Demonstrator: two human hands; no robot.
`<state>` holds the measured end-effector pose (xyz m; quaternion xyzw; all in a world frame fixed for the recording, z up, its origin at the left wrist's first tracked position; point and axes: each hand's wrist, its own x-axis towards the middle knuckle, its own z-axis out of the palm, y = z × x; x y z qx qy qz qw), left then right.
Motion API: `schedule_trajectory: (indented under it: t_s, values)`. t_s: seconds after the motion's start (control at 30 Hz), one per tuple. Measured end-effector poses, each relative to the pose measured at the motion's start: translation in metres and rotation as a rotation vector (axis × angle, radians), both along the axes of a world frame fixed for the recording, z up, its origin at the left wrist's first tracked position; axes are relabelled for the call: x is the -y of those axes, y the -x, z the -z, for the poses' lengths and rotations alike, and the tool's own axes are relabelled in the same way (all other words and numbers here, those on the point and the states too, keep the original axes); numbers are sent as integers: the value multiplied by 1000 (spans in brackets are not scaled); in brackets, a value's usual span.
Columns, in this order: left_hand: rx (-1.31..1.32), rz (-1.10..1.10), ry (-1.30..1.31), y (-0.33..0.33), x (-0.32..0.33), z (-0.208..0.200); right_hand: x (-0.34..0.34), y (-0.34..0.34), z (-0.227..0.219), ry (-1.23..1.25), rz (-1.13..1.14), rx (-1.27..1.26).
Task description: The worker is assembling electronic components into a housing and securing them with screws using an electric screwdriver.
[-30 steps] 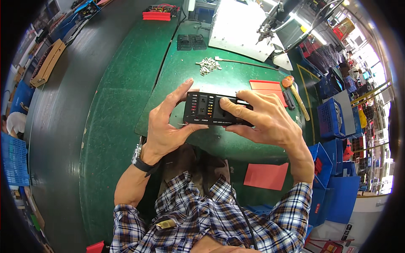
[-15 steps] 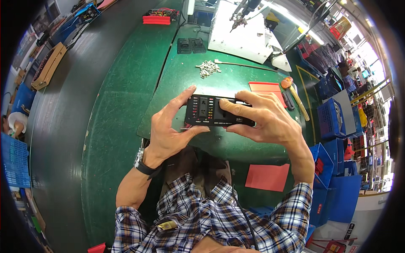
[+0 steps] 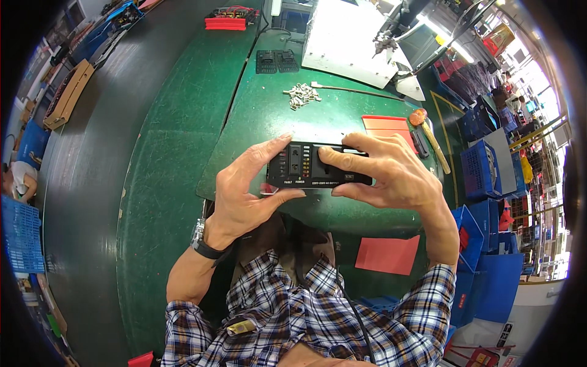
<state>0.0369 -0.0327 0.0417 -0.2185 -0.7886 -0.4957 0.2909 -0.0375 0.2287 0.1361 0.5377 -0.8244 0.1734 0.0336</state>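
Note:
Both of my hands hold a black socket panel [image 3: 296, 165] level over the green bench. Rows of narrow slots and a raised middle piece show on its face. My left hand [image 3: 241, 183] grips its left end, thumb along the near edge and fingers at the far side. My right hand [image 3: 391, 171] closes round the right end, with the index finger lying on top of the face and the thumb under the near edge. A bit of red [image 3: 266, 189] shows below the panel's left corner; what it belongs to is hidden.
Beyond the hands lie a pile of small metal clips [image 3: 301, 96], two black panels [image 3: 277, 62] and a white fixture [image 3: 348, 46]. To the right are a red metal housing [image 3: 386, 127] and a hammer [image 3: 435, 144]. A dark conveyor belt [image 3: 92, 214] runs along the left.
The panel has tilted slightly and shifted a little nearer, both hands keeping their grip. My left fingertips have moved slightly right along its far edge. The view has shifted slightly.

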Motion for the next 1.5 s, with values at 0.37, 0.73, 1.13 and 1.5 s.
schedule_trajectory:
  t_s: [0.37, 0.73, 1.13, 1.5]
  values:
    - [-18, 2, 21, 3, 0, -2, 0, -5, 1, -7, 1, -62]
    - [10, -2, -15, 6, 0, 6, 2, -8, 2, 18, 65, -35]
    - [32, -16, -44, 7, -1, 6, 4, -8, -1, 27, 86, -26]
    - [10, -10, -28, 8, 0, 4, 3, -10, -1, 43, 86, -45]
